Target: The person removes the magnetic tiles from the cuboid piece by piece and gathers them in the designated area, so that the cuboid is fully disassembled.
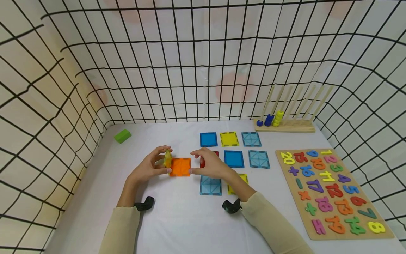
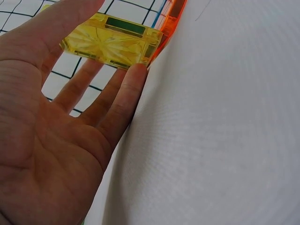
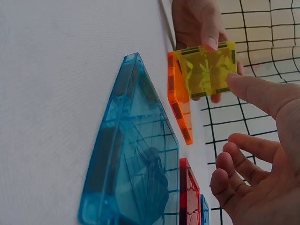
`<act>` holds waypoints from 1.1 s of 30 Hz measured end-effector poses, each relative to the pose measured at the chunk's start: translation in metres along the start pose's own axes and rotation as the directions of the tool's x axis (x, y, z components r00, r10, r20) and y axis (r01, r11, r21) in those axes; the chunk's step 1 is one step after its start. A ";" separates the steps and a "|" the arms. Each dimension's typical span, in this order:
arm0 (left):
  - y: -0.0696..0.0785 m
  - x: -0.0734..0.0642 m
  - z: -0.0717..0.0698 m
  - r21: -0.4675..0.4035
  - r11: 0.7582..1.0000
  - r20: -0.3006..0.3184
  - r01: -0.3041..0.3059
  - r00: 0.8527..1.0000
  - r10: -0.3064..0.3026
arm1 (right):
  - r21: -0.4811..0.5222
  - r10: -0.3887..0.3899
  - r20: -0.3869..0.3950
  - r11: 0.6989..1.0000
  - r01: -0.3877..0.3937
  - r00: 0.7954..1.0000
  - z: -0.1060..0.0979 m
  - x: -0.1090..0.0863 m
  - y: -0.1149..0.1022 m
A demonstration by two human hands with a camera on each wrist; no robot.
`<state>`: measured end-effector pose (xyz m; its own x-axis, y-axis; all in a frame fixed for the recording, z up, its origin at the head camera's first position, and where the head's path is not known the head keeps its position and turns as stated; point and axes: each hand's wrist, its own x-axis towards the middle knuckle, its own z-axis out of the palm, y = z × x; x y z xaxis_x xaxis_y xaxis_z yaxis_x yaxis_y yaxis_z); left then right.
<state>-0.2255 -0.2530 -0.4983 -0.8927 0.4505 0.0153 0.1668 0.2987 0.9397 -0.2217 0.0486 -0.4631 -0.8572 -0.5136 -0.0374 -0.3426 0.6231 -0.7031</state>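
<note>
My left hand (image 1: 146,168) holds a clear yellow magnetic tile (image 1: 167,159) between thumb and fingers. That tile stands on edge along the left side of an orange magnetic tile (image 1: 181,167), which lies flat on the table. In the left wrist view, the yellow tile (image 2: 110,41) meets the orange tile's edge at one side. Over a red tile (image 1: 202,161), partly hiding it, is my right hand (image 1: 211,165), its thumb and fingers apart and holding nothing. Its thumb tip is close to the orange tile's right edge; whether they touch I cannot tell.
Right of the hands lie several flat tiles, among them a light blue one (image 1: 210,186), a dark blue one (image 1: 234,159) and a yellow one (image 1: 229,139). A number board (image 1: 336,197), a peg bead counter (image 1: 285,126) and a green block (image 1: 122,135) sit farther out. Black netting (image 1: 209,67) surrounds the table.
</note>
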 end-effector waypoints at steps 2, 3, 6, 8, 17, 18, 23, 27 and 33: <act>-0.002 0.000 0.000 0.000 1.000 -0.001 0.000 1.000 0.000 | -0.001 -0.006 0.006 1.000 0.006 1.000 0.002 0.002 0.000; -0.003 0.001 0.000 -0.001 1.000 -0.001 -0.002 1.000 0.002 | -0.003 -0.007 0.010 1.000 0.007 1.000 0.002 0.003 0.000; -0.003 0.001 0.000 0.006 1.000 -0.003 -0.006 1.000 0.006 | -0.018 -0.003 0.018 1.000 0.004 1.000 0.004 0.007 -0.001; -0.003 0.001 0.000 0.009 1.000 -0.004 -0.008 1.000 0.008 | -0.031 0.001 0.025 1.000 0.000 1.000 0.006 0.009 -0.001; -0.001 0.000 0.000 0.005 1.000 0.001 -0.017 1.000 0.017 | -0.089 0.027 0.076 0.996 -0.021 0.997 0.016 0.019 -0.007; -0.001 0.000 0.000 0.005 1.000 0.003 -0.017 1.000 0.017 | -0.101 0.026 0.081 0.995 -0.018 0.996 0.017 0.020 -0.007; 0.000 0.001 0.000 -0.002 1.000 0.016 -0.024 1.000 0.024 | -0.122 0.013 0.094 0.993 -0.001 0.996 0.022 0.026 -0.009; 0.000 0.001 0.000 -0.005 0.999 0.022 -0.033 0.999 0.033 | -0.120 -0.002 0.101 0.993 0.014 0.995 0.027 0.029 -0.011; -0.001 0.001 -0.001 -0.009 0.999 0.026 -0.037 0.999 0.038 | -0.171 0.021 0.099 0.985 -0.004 0.995 0.036 0.032 -0.017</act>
<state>-0.2271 -0.2533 -0.4986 -0.8745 0.4832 0.0418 0.1963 0.2738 0.9415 -0.2296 0.0003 -0.4774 -0.8221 -0.5560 -0.1222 -0.4001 0.7170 -0.5708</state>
